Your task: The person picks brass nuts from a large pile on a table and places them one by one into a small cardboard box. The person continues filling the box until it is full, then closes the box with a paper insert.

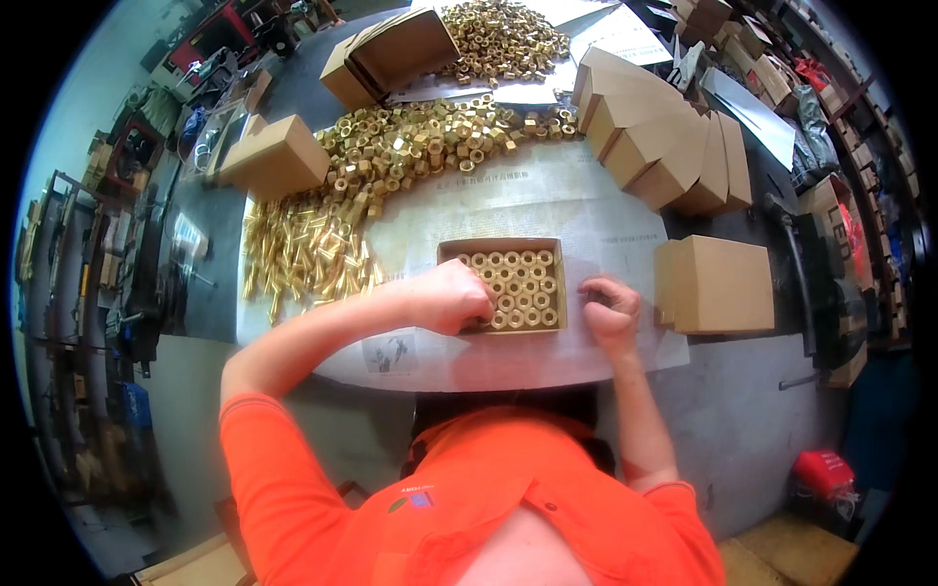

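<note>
In front of me stands an open cardboard box (561, 256) filled with rows of brass hex nuts (525, 286) laid flat, holes upward. My left hand (454, 298) reaches over the box's left side, its fingers closed and pointing down at the nuts there. Whatever those fingertips grip is hidden beneath the hand. Just right of the box, apart from it, my right hand (613, 305) hovers with curled fingers. Its palm side is shaded, so I cannot make out what it holds, if anything.
Loose brass nuts (401, 146) spread behind the box, with another nut pile (503, 39) farther back. Slim brass fittings (303, 249) lie at left. Cardboard boxes (718, 283) stand right, with a fanned row of cartons (650, 137) behind. Printed paper (586, 210) covers the table.
</note>
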The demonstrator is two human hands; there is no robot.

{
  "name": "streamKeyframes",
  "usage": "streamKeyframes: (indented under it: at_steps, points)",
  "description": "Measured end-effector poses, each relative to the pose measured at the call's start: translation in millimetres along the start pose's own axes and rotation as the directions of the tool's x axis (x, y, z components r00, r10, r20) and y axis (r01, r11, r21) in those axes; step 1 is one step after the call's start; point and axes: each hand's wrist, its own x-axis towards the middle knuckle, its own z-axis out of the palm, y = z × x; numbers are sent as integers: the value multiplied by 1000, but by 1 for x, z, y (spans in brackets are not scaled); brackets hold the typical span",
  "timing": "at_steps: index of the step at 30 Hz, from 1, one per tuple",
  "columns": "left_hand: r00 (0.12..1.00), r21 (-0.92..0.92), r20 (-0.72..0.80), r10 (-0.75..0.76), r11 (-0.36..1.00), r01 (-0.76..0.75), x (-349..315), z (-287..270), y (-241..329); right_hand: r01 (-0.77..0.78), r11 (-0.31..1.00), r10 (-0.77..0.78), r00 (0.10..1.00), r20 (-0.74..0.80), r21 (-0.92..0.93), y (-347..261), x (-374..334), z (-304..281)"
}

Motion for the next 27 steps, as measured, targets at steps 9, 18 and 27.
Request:
streamKeyframes:
  at_steps: [9, 18, 27]
  points:
    - [949, -281, -209, -237, 944, 174, 3, -21, -6, 22, 1000, -22, 1000, -6, -4, 1, -1, 1]
    - [567, 49, -502, -653, 633, 773, 25, -21, -118, 34, 999, -34, 999, 3, -27, 3, -1, 0]
    - [480, -546, -286, -830, 552, 630, 15, -17, -124, 30, 999, -30, 1000, -8, 28, 4, -3, 2]
